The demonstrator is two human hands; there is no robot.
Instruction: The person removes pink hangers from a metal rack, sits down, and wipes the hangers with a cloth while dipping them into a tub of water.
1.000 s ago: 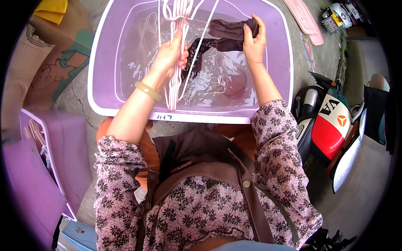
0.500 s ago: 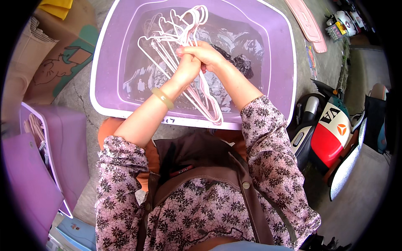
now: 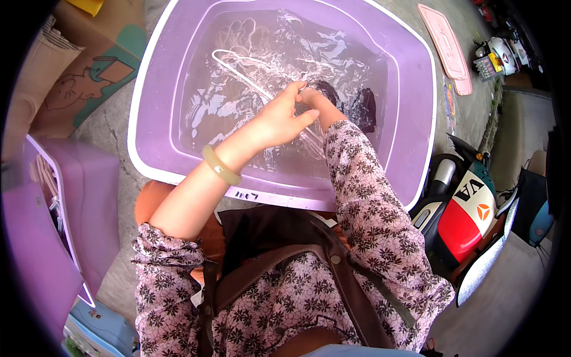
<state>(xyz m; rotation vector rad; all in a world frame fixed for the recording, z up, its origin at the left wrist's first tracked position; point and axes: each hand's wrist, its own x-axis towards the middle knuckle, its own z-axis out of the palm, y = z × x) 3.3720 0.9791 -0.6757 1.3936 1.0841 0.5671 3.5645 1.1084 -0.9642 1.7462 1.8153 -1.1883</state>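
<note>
At the far left, a purple storage bin [image 3: 98, 202] is packed with pale clothes hangers [image 3: 43, 175] and is partly covered by a purple lid [image 3: 38, 256]. Below it, a light-blue container [image 3: 104, 327] is seen, and above it a cardboard box [image 3: 110, 65] printed with green.

The middle is taken up by a purple tub [image 3: 153, 95], white-rimmed and partly filled with rippled water. Toward its upper left, pale submerged hangers [image 3: 235, 34] are blurred by the water. A white hanger [image 3: 241, 75] is slanted across the tub, its lower end hidden near the hands.

A pale bangle [image 3: 221, 165] is worn on the left wrist. The left hand [image 3: 285, 116] is laid over the white hanger's line, its thumb set apart from its bent fingers; whether anything is gripped cannot be told. Just beside it, the right hand [image 3: 314, 100] is lowered and partly covered by the left; its finger opening and hold cannot be told.

To the right, dark cloth [image 3: 366, 110] is soaked in the water. Beyond the tub, a pink lid [image 3: 445, 47] and a red-and-white motor scooter [image 3: 467, 223] are seen.
</note>
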